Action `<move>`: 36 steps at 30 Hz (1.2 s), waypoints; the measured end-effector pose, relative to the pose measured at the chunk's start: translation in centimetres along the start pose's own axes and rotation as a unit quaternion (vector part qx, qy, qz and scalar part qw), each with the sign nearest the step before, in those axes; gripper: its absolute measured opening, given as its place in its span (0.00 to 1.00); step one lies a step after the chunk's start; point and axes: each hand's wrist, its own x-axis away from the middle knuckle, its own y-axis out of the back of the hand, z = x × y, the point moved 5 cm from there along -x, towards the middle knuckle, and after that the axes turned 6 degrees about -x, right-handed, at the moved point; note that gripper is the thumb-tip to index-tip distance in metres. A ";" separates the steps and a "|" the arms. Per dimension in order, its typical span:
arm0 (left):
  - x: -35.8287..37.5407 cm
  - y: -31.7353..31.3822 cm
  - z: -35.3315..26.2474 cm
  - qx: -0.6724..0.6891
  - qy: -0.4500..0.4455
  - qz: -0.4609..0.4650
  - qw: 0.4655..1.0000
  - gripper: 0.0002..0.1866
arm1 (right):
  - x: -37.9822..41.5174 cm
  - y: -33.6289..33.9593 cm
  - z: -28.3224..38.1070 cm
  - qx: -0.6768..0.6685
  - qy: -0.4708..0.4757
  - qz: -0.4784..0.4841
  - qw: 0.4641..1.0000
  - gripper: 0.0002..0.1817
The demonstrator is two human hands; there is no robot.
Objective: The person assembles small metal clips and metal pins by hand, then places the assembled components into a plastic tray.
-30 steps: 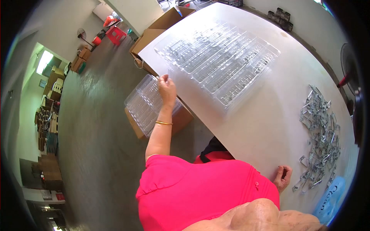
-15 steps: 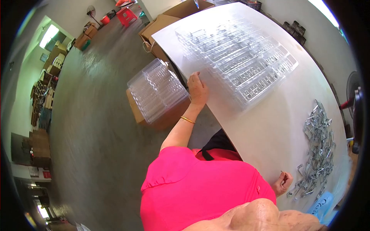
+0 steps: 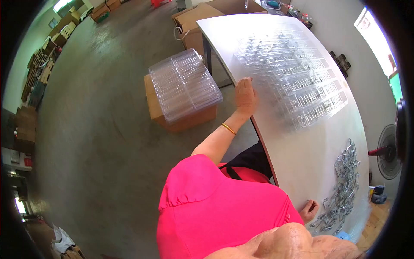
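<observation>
My left hand [image 3: 246, 97], a gold bangle at its wrist, is at the table's near edge beside the clear plastic trays [image 3: 297, 82]. Its fingers are curled together and seen from the back; what they hold, if anything, is hidden. Small metal parts sit in rows in the tray compartments. At the near right, my right hand [image 3: 309, 211] is closed with fingers bent in, low over the table beside a heap of small silvery metal parts [image 3: 340, 190]. Anything in its fingers is too small to name.
Left of the white table [image 3: 293, 166], a stack of clear plastic trays [image 3: 183, 86] sits on a cardboard box [image 3: 185, 125]. Open cartons [image 3: 202, 26] stand behind. A fan [image 3: 388, 151] is beyond the right edge, and a blue item [image 3: 343, 235] lies near the heap.
The head view has turned, so the table and trays appear farther right. My left hand remains at the table edge near the trays. The right hand stays closed beside the heap.
</observation>
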 end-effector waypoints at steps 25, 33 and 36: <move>-4.6 0.9 3.0 0.088 0.115 -0.071 0.987 0.29 | -1.4 0.9 -2.4 0.065 0.002 -0.009 0.998 0.14; -6.8 -2.0 4.4 0.051 0.146 -0.044 0.987 0.31 | -1.1 0.9 -2.5 0.064 -0.003 -0.018 0.998 0.14; -6.6 -2.8 4.3 0.033 0.151 -0.014 0.988 0.32 | -1.2 1.1 -3.0 0.071 -0.008 -0.020 0.997 0.15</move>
